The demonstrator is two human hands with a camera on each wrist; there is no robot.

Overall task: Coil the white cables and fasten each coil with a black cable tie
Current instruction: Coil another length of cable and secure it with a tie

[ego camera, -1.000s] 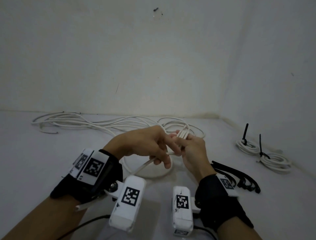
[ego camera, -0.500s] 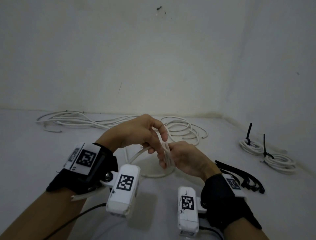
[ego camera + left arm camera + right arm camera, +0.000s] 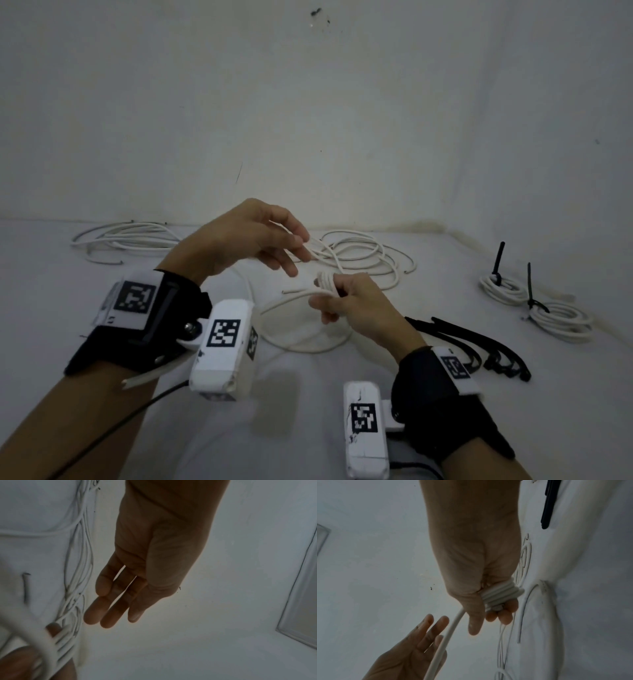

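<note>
White cable (image 3: pixel 327 281) wraps right hand (image 3: pixel 356 305) fingers; left hand (image 3: pixel 246 236) apart.

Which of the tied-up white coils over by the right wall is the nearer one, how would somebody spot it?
Follow the right wall down to the floor, where two small white coils lie side by side. The nearer tied coil is the lower right one, closest to the loose black cable ties. Its black tie tail stands upright, thinner than the tail on the farther coil.

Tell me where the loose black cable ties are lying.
In the head view the loose black cable ties lie on the white surface just right of the right hand, nearer than the two tied coils.
</note>
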